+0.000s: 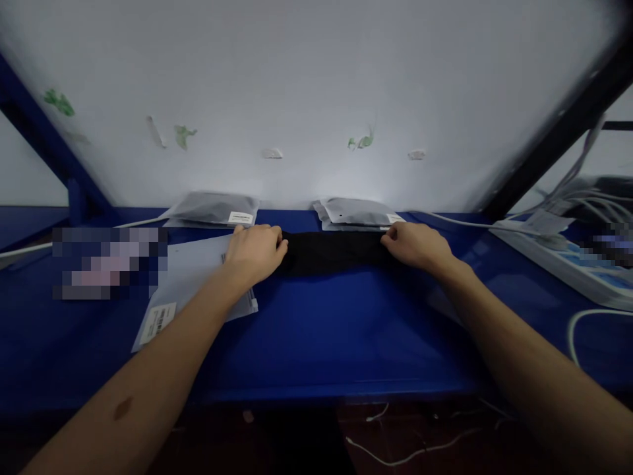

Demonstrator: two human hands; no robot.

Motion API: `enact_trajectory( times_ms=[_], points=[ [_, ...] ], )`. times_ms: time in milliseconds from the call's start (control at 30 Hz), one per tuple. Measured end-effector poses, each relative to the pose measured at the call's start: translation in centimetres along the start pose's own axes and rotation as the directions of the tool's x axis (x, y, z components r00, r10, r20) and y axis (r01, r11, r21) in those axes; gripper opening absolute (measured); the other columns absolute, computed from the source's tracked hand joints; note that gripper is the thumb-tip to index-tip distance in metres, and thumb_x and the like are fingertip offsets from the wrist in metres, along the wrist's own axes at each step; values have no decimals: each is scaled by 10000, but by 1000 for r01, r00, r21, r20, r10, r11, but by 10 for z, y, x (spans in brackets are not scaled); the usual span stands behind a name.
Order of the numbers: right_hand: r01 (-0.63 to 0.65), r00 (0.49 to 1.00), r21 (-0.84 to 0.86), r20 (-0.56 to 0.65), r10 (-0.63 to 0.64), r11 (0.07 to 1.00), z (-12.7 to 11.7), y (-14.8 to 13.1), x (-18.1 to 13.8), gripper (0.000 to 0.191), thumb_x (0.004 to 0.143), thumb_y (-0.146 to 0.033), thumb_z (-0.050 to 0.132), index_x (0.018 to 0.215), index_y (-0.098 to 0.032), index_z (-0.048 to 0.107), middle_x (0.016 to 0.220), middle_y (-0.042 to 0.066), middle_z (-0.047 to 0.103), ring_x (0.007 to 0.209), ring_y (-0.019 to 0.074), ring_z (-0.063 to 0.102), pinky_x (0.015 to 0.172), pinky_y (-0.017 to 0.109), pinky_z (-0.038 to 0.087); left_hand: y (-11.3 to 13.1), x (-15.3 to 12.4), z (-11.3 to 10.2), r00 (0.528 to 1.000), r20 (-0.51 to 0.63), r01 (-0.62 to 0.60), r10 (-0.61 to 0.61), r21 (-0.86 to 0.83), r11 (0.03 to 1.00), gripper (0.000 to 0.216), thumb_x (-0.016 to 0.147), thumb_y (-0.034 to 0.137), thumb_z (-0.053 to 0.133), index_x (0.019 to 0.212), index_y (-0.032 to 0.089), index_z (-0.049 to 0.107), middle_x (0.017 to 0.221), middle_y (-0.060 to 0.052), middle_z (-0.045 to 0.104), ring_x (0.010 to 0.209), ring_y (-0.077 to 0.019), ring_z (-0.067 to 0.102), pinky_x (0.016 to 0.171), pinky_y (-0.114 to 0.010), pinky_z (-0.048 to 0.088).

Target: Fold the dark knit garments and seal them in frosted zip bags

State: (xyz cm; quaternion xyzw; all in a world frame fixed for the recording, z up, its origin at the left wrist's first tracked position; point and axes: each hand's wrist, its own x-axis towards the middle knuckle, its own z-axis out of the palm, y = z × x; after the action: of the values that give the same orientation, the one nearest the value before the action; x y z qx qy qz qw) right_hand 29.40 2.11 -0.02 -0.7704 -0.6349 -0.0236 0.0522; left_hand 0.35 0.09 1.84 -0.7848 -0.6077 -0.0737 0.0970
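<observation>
A black piece of folded fabric (332, 253) lies stretched sideways across the back half of the blue table. My left hand (257, 249) is closed on its left end, thumb and fingers pinched together. Its right end is gripped by my right hand (414, 243), with the fingertips pressed on the cloth. What sort of garment or cloth it is, I cannot tell. Under my left wrist lies a flat frosted zip bag (192, 274) with a barcode label at its lower left corner and a slider at its right edge.
Against the white wall rest a filled frosted bag (212, 208) at left and stacked filled bags (359, 212) at right. A blurred-out item (109, 262) lies far left. At the right are a white tray (558, 260) and loose cables (583, 198). The blue table's (336, 349) front edge runs below.
</observation>
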Motion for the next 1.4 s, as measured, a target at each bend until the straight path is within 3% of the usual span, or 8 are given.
enact_trajectory(
  times_ms=[167, 300, 400, 533, 867, 1033, 1200, 1400],
  points=[
    [11, 1000, 3, -8, -11, 1000, -2, -1, -3, 347, 862, -397, 470, 1025, -194, 700, 977, 141, 705, 915, 298, 669, 772, 394, 493, -2, 0, -2, 999, -34, 34, -35, -35, 999, 270, 953, 315, 459, 1014, 199, 695, 876, -64, 724, 868, -253, 659, 861, -401, 467],
    [31, 994, 45, -108, -26, 999, -1, 3, -3, 409, 869, -361, 476, 1199, -182, 638, 1100, 165, 661, 945, 297, 654, 797, 409, 500, -7, 1, 0, 999, -51, 4, -4, -1, 1000, 234, 919, 280, 517, 1048, 195, 693, 1042, -88, 706, 953, -253, 645, 881, -391, 469],
    [113, 982, 61, -158, -103, 992, 3, 10, 2, 438, 873, -288, 461, 1272, -216, 625, 1233, 179, 577, 1025, 293, 631, 831, 407, 498, -12, 3, 3, 1000, -13, 8, -7, 32, 999, 260, 909, 304, 544, 1077, 189, 705, 1125, -120, 692, 1041, -293, 634, 901, -421, 468],
    [197, 974, 51, -124, -190, 979, 9, 17, 7, 375, 851, -238, 494, 1163, -236, 701, 1169, 144, 585, 1026, 277, 619, 865, 394, 490, -15, 4, 4, 999, 26, 22, -23, 32, 999, 278, 907, 309, 541, 1082, 196, 725, 1074, -107, 733, 997, -293, 663, 872, -417, 483],
    [96, 986, 40, -142, -89, 995, 6, 15, 6, 283, 857, -276, 511, 1053, -207, 703, 1172, 143, 610, 920, 265, 644, 798, 396, 496, -17, 6, 7, 999, 37, 18, -21, 85, 996, 338, 945, 305, 492, 1196, 223, 702, 1074, -98, 752, 1056, -294, 660, 936, -431, 464],
    [115, 979, 58, -177, -103, 992, 9, 18, 9, 308, 856, -234, 488, 1093, -202, 682, 1110, 128, 667, 968, 269, 631, 835, 396, 488, -19, 7, 8, 999, -22, 31, -31, 41, 999, 290, 923, 272, 513, 1108, 226, 731, 1040, -88, 754, 984, -287, 678, 932, -448, 463],
    [109, 961, 117, -266, -75, 987, 9, 18, 6, 391, 892, -221, 438, 1214, -157, 650, 1202, 190, 588, 994, 288, 625, 869, 421, 486, -25, 8, 10, 990, -137, 35, -44, -66, 997, 242, 895, 266, 519, 998, 232, 735, 956, -82, 753, 924, -272, 679, 870, -437, 492],
    [95, 934, 228, -356, -8, 969, 8, 18, 1, 385, 931, -272, 417, 1172, -125, 679, 1203, 222, 526, 986, 308, 610, 877, 453, 483, -31, 10, 10, 967, -224, 82, -125, -192, 978, 207, 897, 272, 520, 974, 223, 706, 942, -68, 746, 905, -257, 679, 861, -422, 500]
  ],
)
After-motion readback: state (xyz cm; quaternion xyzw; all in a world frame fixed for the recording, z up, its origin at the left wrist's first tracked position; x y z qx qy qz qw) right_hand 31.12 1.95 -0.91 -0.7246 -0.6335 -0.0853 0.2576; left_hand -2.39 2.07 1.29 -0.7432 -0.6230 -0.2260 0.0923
